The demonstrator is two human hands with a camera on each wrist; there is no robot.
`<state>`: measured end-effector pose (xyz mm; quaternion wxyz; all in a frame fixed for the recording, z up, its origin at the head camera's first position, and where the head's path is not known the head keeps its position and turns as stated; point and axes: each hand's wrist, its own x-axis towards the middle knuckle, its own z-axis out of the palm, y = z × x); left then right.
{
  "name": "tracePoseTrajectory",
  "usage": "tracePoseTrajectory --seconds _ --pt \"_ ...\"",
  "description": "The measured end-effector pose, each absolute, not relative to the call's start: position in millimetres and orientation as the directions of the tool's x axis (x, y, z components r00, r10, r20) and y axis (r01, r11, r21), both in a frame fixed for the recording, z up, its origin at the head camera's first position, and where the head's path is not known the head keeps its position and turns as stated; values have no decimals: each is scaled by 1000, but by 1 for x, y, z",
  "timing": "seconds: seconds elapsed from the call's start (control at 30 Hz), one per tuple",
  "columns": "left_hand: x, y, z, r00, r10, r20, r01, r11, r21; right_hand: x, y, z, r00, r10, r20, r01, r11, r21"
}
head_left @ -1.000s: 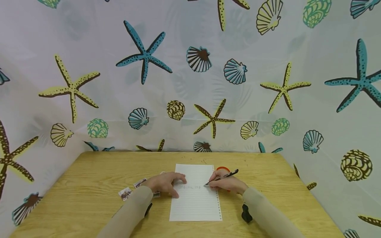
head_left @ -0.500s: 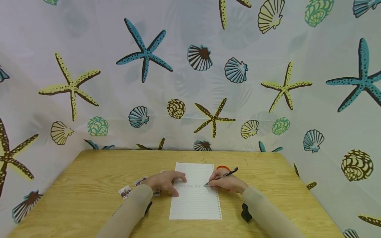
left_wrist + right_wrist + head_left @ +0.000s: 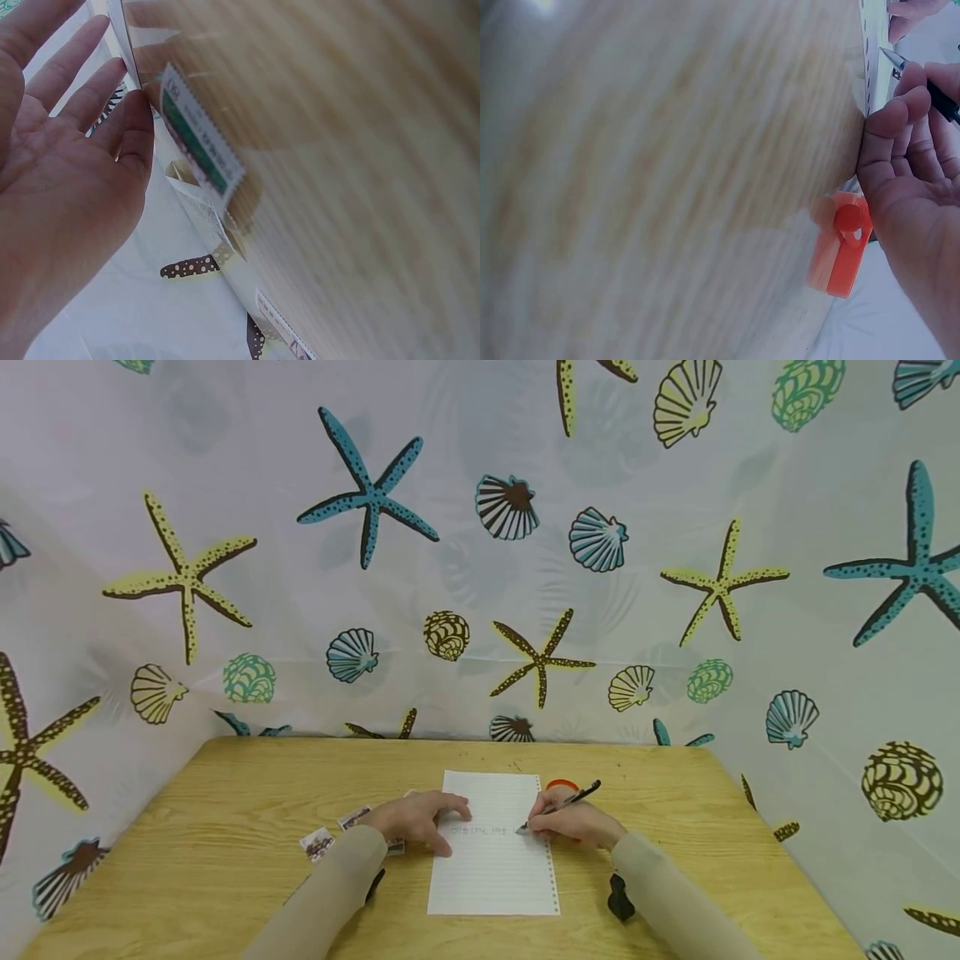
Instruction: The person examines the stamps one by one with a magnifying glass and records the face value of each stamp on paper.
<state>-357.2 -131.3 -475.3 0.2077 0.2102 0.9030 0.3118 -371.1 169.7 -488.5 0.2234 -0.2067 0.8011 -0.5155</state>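
Observation:
A lined white sheet of paper with holes down its right edge lies on the wooden table, a row of faint handwriting across its middle. My right hand pinches a dark pen, its tip at the right end of that row. In the right wrist view, the pen's silver tip shows at the paper beyond the fingers. My left hand rests at the sheet's left edge, fingers spread and thumb on the paper. The left wrist view shows its palm holding nothing.
Several postage stamps lie left of and partly under the left hand; one stamp shows closely in the left wrist view. An orange-red plastic object sits behind the right hand. A shell-and-starfish patterned curtain encloses the table.
The pen tip makes only tiny movements at the right end of the written row. My left hand stays in place on the sheet. The head view shifts slightly.

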Motion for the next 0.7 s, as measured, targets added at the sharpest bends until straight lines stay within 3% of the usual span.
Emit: tracePoseTrajectory --seconds 0.7 --pt "-356 -133 -476 -831 500 -245 255 732 632 -370 172 -490 -846 -510 -156 -86 419 -904"
